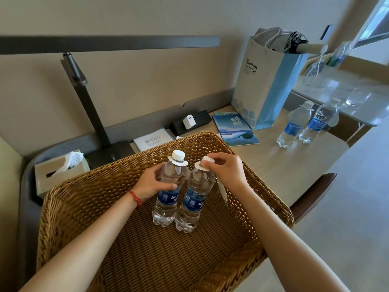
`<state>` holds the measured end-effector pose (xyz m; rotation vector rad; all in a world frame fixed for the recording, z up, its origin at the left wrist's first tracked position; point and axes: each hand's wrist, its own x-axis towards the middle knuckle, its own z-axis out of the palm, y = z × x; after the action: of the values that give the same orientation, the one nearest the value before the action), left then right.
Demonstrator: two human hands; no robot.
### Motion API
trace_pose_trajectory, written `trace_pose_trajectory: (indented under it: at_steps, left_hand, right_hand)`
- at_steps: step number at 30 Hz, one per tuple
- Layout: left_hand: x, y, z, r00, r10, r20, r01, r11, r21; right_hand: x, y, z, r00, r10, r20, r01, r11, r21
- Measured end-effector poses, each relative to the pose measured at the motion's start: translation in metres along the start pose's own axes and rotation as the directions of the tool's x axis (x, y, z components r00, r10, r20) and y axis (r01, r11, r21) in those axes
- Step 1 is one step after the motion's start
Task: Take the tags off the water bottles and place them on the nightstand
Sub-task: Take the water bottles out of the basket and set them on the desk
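Note:
Two clear water bottles with blue labels stand side by side in a wicker basket (84, 199). The left bottle (167, 197) has a white cap and a white paper tag (177, 162) around its neck; my left hand (152, 182) grips its shoulder. The right bottle (194, 201) also has a white tag (199, 166) at its neck. My right hand (225, 167) pinches its cap and tag from above. Two more bottles (291, 127) (315, 125) stand on the tabletop (273, 165) at right.
Behind the basket are a tissue box (56, 171), a dark lamp (90, 106), a card (152, 140), a power strip with white charger (190, 122), a blue booklet (235, 129) and a paper bag (265, 81). A glass shelf (336, 89) lies at far right.

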<state>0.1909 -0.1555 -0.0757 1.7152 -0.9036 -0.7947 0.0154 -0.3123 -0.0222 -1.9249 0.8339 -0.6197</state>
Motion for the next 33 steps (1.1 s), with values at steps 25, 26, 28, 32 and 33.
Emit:
trace_pose_trajectory:
  at_steps: [25,26,28,32,33]
  left_hand:
    - [0.008,0.067,-0.018,0.972,0.147,-0.183,-0.161,0.985,-0.065]
    - [0.009,0.073,-0.017,0.97,0.158,-0.186,-0.173,0.983,-0.066]
    - [0.01,0.083,-0.014,0.967,0.171,-0.19,-0.188,0.979,-0.076]
    - [0.013,0.105,-0.008,0.962,0.203,-0.183,-0.222,0.971,-0.088]
    - [0.013,0.111,-0.005,0.96,0.21,-0.188,-0.228,0.97,-0.085]
  right_hand:
    - [0.018,-0.063,-0.033,0.951,-0.289,-0.11,0.289,0.957,-0.02]
    - [0.019,-0.067,-0.037,0.943,-0.307,-0.13,0.305,0.952,-0.035]
    - [0.02,-0.076,-0.046,0.928,-0.335,-0.164,0.33,0.942,-0.058]
    - [0.023,-0.09,-0.067,0.904,-0.367,-0.218,0.362,0.93,-0.065]
    - [0.023,-0.093,-0.073,0.9,-0.372,-0.228,0.368,0.928,-0.06]
